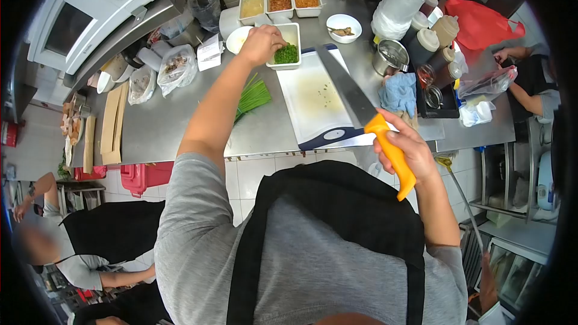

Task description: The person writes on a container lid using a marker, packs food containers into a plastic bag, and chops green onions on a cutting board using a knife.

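Grey T-shirt and black apron straps fill the foreground, and above them the right hand [404, 150] is closed around the orange plastic handle of a long steel-bladed knife [361, 108], blade raised and angled away over the white plastic cutting board [313, 99]. Further out, the left hand [260, 43] is bunched, fingertips down, over a square white container of chopped green herbs [288, 53]; whether it grips a pinch or is only letting go, I cannot tell. The step looks like moving cut greens from board to tub. More cutting would call for bringing the uncut bunch of long green chives [253, 95], lying on the steel counter just inside the left forearm, onto the board under the blade.

Beyond the left hand stand three white tubs of fillings [280, 2]. Outside the right hand, a blue cloth [398, 93], a steel cup [391, 57] and squeeze bottles [436, 39] crowd the board's edge. A co-worker's hands [503, 55] work further off.
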`<act>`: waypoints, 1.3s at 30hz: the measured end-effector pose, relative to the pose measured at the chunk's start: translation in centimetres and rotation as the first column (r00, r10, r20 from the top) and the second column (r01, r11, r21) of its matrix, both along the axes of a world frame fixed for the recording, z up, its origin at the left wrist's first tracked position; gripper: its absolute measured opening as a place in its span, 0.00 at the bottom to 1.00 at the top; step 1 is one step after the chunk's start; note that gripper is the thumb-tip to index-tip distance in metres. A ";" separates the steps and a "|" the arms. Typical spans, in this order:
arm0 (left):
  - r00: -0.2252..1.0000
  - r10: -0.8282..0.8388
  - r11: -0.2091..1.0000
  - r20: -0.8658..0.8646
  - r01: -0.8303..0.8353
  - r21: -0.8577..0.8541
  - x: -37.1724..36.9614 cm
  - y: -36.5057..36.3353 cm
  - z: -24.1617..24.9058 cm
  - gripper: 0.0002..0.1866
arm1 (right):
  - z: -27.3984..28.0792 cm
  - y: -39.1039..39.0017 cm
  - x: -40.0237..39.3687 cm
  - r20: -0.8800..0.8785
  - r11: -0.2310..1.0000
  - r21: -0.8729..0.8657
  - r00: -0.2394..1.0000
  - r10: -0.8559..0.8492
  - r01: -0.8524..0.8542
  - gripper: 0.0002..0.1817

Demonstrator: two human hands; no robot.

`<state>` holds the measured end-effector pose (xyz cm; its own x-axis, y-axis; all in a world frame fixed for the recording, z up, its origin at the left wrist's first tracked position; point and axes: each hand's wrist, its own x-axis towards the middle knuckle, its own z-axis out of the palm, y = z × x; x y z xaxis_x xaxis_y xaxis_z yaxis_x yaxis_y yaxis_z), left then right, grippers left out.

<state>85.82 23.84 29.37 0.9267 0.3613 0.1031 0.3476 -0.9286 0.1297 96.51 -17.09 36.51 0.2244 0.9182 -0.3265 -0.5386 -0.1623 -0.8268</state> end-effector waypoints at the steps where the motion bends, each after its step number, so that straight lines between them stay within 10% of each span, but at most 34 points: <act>1: 0.999 -0.029 0.998 -0.034 0.027 -0.061 0.4 0.2 0.5 0.10 | -0.3 -0.6 0.4 0.059 1.000 -0.017 0.998 -0.004 0.005 0.29; 6: 0.980 -0.194 0.943 0.044 0.174 0.283 0.5 -0.1 -1.3 0.05 | -2.5 -2.4 1.0 0.195 0.998 -0.058 0.981 -0.003 0.015 0.29; 10: 0.991 0.047 0.949 -0.128 -0.004 0.315 1.7 -1.3 0.5 0.10 | -6.4 -3.1 1.5 0.314 0.996 -0.088 0.950 -0.004 0.033 0.28; 13: 0.900 -0.082 0.996 0.428 0.060 0.065 0.8 -5.8 1.1 0.18 | -9.2 -4.1 2.7 0.339 0.982 -0.184 0.940 0.029 0.036 0.27; 20: 0.964 0.062 0.991 0.258 -0.028 -0.133 -1.3 -16.9 -6.4 0.43 | -13.7 -5.4 4.7 0.268 0.968 -0.250 0.963 0.037 0.033 0.25; 29: 0.903 0.254 0.927 0.346 -0.126 -0.352 0.1 -13.8 -10.8 0.23 | -14.3 -5.5 4.2 0.262 0.953 -0.291 0.951 0.162 -0.082 0.25; 39: 0.886 0.177 0.978 0.428 -0.110 -0.177 0.7 -14.9 -10.9 0.17 | -14.4 -6.3 4.8 0.252 0.968 -0.246 0.962 0.109 -0.045 0.24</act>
